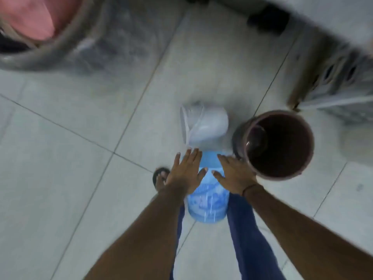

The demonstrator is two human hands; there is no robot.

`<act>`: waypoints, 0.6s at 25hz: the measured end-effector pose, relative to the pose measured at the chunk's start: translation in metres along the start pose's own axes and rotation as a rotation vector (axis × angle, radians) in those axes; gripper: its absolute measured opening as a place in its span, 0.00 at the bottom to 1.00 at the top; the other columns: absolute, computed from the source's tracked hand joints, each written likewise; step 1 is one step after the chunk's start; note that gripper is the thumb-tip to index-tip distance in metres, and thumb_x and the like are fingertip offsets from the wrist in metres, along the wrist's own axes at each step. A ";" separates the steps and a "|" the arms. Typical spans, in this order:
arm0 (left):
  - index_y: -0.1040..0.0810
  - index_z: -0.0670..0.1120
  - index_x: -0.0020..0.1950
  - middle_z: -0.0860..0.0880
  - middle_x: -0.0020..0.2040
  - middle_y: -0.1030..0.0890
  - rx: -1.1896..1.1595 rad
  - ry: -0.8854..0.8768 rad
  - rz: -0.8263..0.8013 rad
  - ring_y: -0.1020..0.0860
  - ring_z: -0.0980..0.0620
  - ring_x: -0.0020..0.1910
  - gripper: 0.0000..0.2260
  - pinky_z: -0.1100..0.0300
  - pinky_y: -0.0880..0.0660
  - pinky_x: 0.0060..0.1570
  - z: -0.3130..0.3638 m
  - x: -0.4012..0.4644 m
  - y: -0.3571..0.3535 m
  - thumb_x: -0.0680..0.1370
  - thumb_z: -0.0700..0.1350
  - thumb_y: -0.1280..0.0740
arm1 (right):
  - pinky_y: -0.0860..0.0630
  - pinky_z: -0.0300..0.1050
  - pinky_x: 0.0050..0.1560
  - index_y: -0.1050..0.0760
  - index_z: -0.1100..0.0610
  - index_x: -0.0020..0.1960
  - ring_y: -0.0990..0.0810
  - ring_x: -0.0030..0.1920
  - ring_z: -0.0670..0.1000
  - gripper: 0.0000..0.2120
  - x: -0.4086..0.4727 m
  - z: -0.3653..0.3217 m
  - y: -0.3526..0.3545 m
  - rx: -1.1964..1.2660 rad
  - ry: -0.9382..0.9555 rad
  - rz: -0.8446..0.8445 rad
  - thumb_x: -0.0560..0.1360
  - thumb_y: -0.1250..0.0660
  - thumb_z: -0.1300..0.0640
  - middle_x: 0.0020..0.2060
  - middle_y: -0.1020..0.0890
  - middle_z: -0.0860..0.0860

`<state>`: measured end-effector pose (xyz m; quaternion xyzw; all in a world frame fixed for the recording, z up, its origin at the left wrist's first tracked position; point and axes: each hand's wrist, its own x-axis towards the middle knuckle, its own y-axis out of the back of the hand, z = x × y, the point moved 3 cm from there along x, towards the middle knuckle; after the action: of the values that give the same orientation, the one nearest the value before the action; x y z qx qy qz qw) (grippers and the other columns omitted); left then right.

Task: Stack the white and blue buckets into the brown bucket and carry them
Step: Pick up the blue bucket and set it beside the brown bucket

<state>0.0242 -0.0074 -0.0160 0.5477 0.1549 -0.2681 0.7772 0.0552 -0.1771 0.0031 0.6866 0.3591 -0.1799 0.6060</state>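
A blue bucket (pixel 207 201) lies on its side on the tiled floor between my legs. My left hand (pixel 185 172) rests flat on its left side and my right hand (pixel 232 174) on its right side, fingers spread. Just beyond it a white bucket (pixel 205 126) lies on its side, its mouth towards the left. The brown bucket (pixel 280 144) stands upright to the right, its dark inside showing, close to my right hand. The picture is blurred.
A large grey tub (pixel 50 47) holding something pink stands at the top left. A slatted grey crate or cabinet (pixel 333 85) is at the right. My sandalled foot (pixel 160 176) stands left of the blue bucket. Pale floor tiles (pixel 60 158) spread to the left.
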 end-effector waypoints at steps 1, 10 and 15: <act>0.26 0.40 0.69 0.41 0.68 0.23 0.022 -0.051 -0.038 0.26 0.41 0.68 0.27 0.37 0.28 0.63 -0.004 0.011 -0.024 0.79 0.54 0.49 | 0.29 0.63 0.63 0.27 0.62 0.67 0.22 0.62 0.60 0.36 0.012 0.004 -0.022 0.000 0.042 -0.087 0.72 0.51 0.39 0.62 0.20 0.59; 0.23 0.47 0.59 0.47 0.58 0.23 0.248 -0.216 -0.226 0.23 0.45 0.57 0.13 0.52 0.27 0.52 0.026 -0.044 -0.077 0.76 0.40 0.39 | 0.32 0.51 0.56 0.26 0.57 0.59 0.24 0.58 0.59 0.15 -0.029 0.005 -0.065 -0.166 0.235 -0.255 0.80 0.43 0.49 0.54 0.18 0.56; 0.22 0.49 0.52 0.48 0.47 0.19 0.145 -0.108 -0.384 0.19 0.46 0.41 0.17 0.53 0.24 0.39 0.035 -0.115 -0.147 0.64 0.42 0.29 | 0.33 0.55 0.57 0.21 0.57 0.55 0.22 0.53 0.59 0.27 -0.073 -0.005 -0.123 -0.248 0.481 -0.408 0.76 0.41 0.35 0.50 0.19 0.55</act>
<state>-0.1562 -0.0495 -0.0550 0.5474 0.1947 -0.4509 0.6776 -0.0824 -0.1915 -0.0324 0.5445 0.6410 -0.0852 0.5342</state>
